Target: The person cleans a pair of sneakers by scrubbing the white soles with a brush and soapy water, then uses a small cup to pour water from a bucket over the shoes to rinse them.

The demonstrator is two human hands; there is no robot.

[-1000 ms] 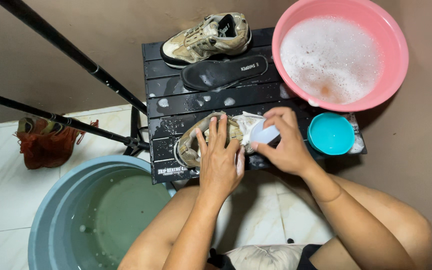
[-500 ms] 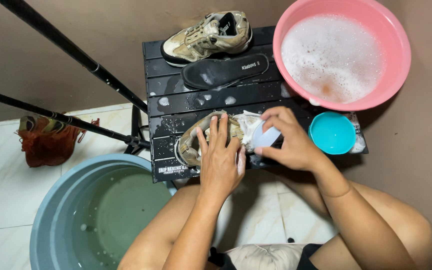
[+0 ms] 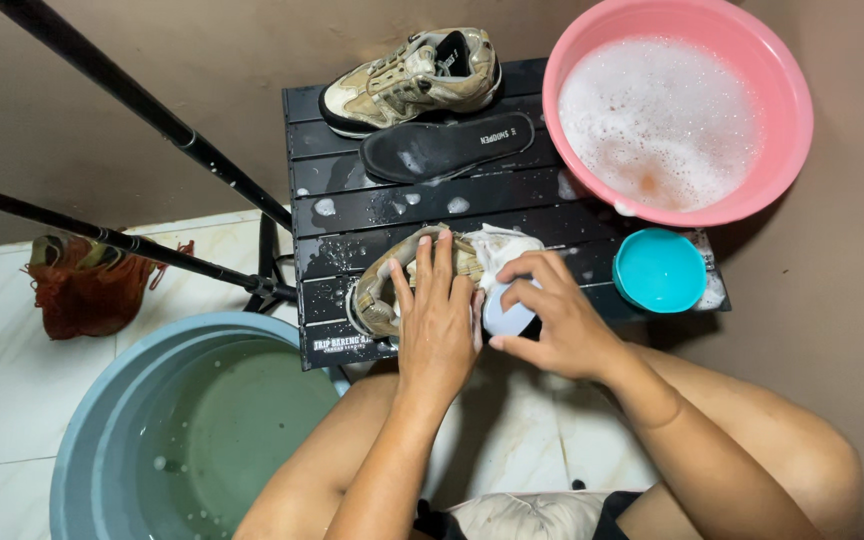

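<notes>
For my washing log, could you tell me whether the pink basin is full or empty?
Filled: the pink basin holds white, foamy water across its whole inside.

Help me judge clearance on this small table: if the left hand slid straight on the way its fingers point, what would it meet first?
Past the soapy shoe under the left hand, probably the black insole.

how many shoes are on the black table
2: one beige shoe at the table's far edge, one soapy shoe at the near edge under the left hand.
</notes>
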